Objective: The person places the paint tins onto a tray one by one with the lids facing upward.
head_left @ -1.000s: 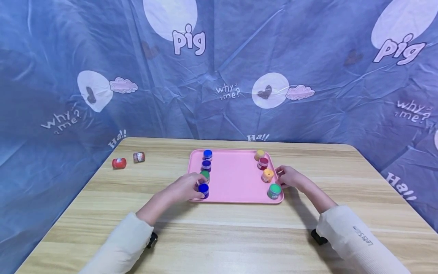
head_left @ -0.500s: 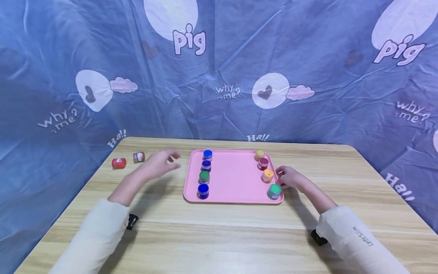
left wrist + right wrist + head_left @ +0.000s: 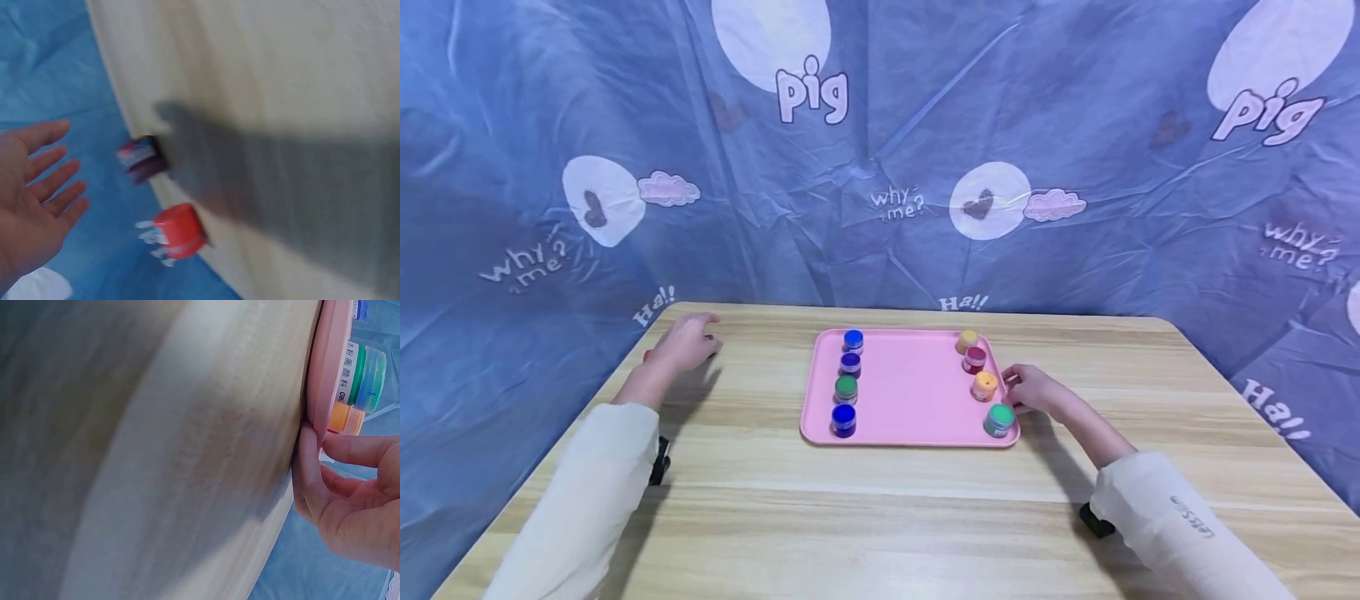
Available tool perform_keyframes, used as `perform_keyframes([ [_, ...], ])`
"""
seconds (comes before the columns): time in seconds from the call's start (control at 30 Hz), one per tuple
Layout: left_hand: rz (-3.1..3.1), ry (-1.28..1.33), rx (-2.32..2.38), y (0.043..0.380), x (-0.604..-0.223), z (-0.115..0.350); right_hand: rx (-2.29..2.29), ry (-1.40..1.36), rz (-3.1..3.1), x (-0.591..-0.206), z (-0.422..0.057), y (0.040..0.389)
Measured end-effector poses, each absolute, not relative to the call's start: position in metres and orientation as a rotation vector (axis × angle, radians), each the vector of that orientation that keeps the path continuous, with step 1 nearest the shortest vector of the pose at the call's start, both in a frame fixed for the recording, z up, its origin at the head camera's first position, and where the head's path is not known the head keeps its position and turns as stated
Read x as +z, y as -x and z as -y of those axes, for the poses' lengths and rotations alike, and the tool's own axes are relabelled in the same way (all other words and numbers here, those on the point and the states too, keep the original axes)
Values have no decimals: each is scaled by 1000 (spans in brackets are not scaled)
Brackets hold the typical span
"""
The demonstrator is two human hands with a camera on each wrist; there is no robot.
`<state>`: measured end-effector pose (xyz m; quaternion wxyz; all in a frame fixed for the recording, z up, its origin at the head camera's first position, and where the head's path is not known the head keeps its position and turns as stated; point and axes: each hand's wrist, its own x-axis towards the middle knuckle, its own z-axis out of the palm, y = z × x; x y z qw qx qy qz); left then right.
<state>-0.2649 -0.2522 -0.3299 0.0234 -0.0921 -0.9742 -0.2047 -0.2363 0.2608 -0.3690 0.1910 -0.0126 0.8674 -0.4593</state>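
Observation:
My left hand (image 3: pixel 679 345) reaches over the table's far left corner, fingers spread and holding nothing. In the left wrist view it hovers beside a dark reddish-brown paint jar (image 3: pixel 142 159) and a red paint jar (image 3: pixel 181 231), both blurred and apart from the fingers. In the head view the hand mostly hides these jars. My right hand (image 3: pixel 1036 390) pinches the right rim of the pink tray (image 3: pixel 913 383), thumb at the rim and fingers low against its outer side (image 3: pixel 317 394). Nearest that hand inside the tray stand a green paint jar (image 3: pixel 999 420) and an orange paint jar (image 3: pixel 984 385).
Along the tray's left side runs a column of jars: blue (image 3: pixel 853 341), dark blue (image 3: pixel 850 364), green (image 3: pixel 846 389) and dark blue (image 3: pixel 843 420). A dark red jar (image 3: pixel 974 359) and a yellow jar (image 3: pixel 967 341) stand at the back right. Blue patterned cloth (image 3: pixel 910 250) hangs behind the table.
My left hand has let go of the front dark blue jar, left it in the tray, and moved left and back to the loose jars. The right hand stays put.

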Motion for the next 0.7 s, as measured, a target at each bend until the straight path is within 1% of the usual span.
perform_keyframes([
  [0.17,3021,179,-608,271,-348,263,-1295,46,-2437,-370,-260,236],
  [0.33,3030,94,-659,273,-359,266,-1293,35,-2441,-368,-258,233],
  [0.7,3036,232,-556,271,-366,268,-1290,29,-2435,-367,-258,233],
])
